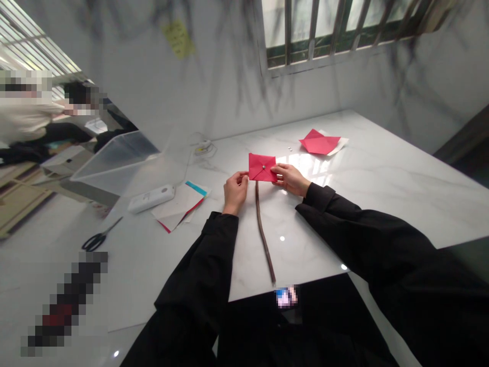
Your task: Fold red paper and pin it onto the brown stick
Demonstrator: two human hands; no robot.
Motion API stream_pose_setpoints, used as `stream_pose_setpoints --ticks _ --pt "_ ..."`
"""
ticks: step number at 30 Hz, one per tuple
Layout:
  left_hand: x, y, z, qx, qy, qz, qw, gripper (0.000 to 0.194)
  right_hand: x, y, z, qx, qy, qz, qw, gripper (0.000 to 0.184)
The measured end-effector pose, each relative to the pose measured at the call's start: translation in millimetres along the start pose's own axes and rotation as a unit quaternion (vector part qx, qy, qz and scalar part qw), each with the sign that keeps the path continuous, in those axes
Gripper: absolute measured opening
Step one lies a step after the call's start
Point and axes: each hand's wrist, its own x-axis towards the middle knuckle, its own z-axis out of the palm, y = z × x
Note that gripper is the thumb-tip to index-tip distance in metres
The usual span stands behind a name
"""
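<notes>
I have both hands on the red pinwheel (262,167) near the middle of the table (382,173): left hand (236,189) pinching its left edge, right hand (290,178) pinching the right. It sits atop the stick (263,232). Uneven pulling could, I judge, tear the paper at the pin (263,166).

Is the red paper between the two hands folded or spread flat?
Folded: the red paper shows diagonal creases meeting at a small pin in its middle.

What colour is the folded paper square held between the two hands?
Red, with a small metal pin at its centre: the folded paper square, seen in the head view, held by the left hand and right hand.
</notes>
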Motion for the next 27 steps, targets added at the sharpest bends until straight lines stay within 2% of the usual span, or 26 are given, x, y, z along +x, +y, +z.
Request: stream_pose_setpoints --ticks 3,5,7,11,16,18,19,21,22,24,26,27 --pt "-1 7 1.7 -0.096 -0.003 -0.039 0.995 0.030 1 2 -2 -0.041 0.002 -0.016 0.999 0.024" --pt "-6 13 5.4 -0.176 -0.032 -0.084 0.980 0.041 1 4 -1 -0.063 -0.007 -0.029 0.998 0.024" --pt "-11 18 9.9 -0.213 -0.067 -0.094 0.970 0.048 1 6 -1 -0.077 -0.020 -0.046 0.996 0.025" --pt "-21 19 16.4 -0.215 -0.108 -0.070 0.968 0.047 3 12 -2 -0.116 -0.034 -0.069 0.990 0.024" --pt "-21 10 18.1 -0.183 -0.090 -0.055 0.977 0.041 6 19 -5 -0.214 -0.038 -0.116 0.969 0.025" --pt "-20 7 18.4 -0.173 -0.082 -0.050 0.980 0.041 4 18 -5 -0.280 0.013 -0.177 0.944 0.037" --pt "-20 7 18.6 -0.168 -0.077 -0.048 0.982 0.041 2 17 -4 -0.315 0.051 -0.220 0.922 0.045" --pt "-21 7 19.0 -0.160 -0.068 -0.041 0.984 0.040 -4 13 -2 -0.379 0.119 -0.316 0.862 0.050" --pt "-21 7 19.3 -0.157 -0.065 -0.036 0.985 0.040 -6 10 0 -0.406 0.137 -0.358 0.830 0.046" --pt "-23 9 19.9 -0.151 -0.063 -0.026 0.986 0.041 -12 5 3 -0.448 0.132 -0.410 0.784 0.026" --pt "-24 10 20.6 -0.146 -0.070 -0.021 0.987 0.044 -15 1 7 -0.474 0.091 -0.419 0.769 0.010" --pt "-24 10 20.9 -0.144 -0.076 -0.020 0.987 0.045 -16 1 8 -0.482 0.069 -0.415 0.769 0.009"
